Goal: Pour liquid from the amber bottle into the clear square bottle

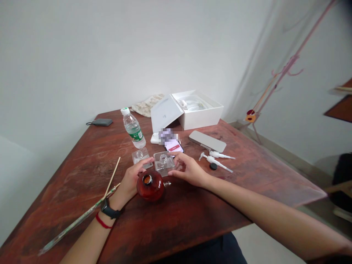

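Observation:
My right hand (189,169) grips a clear square bottle (164,163) by its right side, thumb and fingers around its edge. The bottle's round neck has no cap on it. My left hand (134,178) has its fingers against a second clear square bottle (140,156), just to the left; the thumb is partly hidden. In front of both bottles stands a round dark-red glass jar (151,187) with an open metal-rimmed neck and a small metal spout on its right. Its left side is close to my left hand.
Around them are a water bottle (134,128), a lit phone (174,146), a grey case (207,141), white pump heads (216,162), a black cap (213,166), an open white box (202,117), wrapped chopsticks (79,215), a grey pouch (101,122) and a cloth (147,105).

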A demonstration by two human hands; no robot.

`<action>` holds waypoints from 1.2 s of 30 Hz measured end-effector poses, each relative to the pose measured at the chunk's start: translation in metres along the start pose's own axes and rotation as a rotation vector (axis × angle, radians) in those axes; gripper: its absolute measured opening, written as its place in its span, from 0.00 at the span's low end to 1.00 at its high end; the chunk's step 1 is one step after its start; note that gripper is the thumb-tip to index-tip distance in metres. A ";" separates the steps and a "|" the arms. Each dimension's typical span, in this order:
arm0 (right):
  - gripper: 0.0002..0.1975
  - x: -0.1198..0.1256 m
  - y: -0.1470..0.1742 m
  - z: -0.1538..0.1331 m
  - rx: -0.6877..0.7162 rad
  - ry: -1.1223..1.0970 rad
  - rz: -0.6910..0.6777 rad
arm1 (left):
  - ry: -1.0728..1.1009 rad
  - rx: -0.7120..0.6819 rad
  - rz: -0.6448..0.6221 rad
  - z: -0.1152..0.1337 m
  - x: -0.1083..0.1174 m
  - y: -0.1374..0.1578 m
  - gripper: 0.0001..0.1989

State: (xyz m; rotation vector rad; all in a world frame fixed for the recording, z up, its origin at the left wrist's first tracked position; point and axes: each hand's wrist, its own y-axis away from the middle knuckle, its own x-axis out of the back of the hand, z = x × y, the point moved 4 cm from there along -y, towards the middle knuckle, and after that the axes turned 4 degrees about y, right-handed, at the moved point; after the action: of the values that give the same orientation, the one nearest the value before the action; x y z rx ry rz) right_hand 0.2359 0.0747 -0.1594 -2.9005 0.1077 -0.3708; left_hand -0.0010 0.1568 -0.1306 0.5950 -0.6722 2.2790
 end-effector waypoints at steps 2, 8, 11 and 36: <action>0.23 -0.002 0.000 0.001 -0.007 -0.007 0.003 | 0.020 0.017 0.009 -0.003 -0.002 -0.001 0.27; 0.23 -0.005 0.003 0.003 -0.053 -0.040 -0.021 | 0.091 0.055 0.016 -0.012 -0.007 -0.003 0.32; 0.23 -0.006 0.006 0.003 -0.073 -0.062 -0.041 | 0.134 0.045 0.026 -0.017 -0.009 -0.004 0.33; 0.25 -0.006 0.006 0.012 -0.097 -0.038 -0.036 | 0.118 -0.118 0.020 -0.023 -0.014 -0.003 0.31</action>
State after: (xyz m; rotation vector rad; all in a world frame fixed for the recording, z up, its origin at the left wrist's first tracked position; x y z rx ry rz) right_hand 0.2329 0.0714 -0.1736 -3.0068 0.0689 -0.3248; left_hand 0.0054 0.1666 -0.1553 0.3964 -0.7514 2.2545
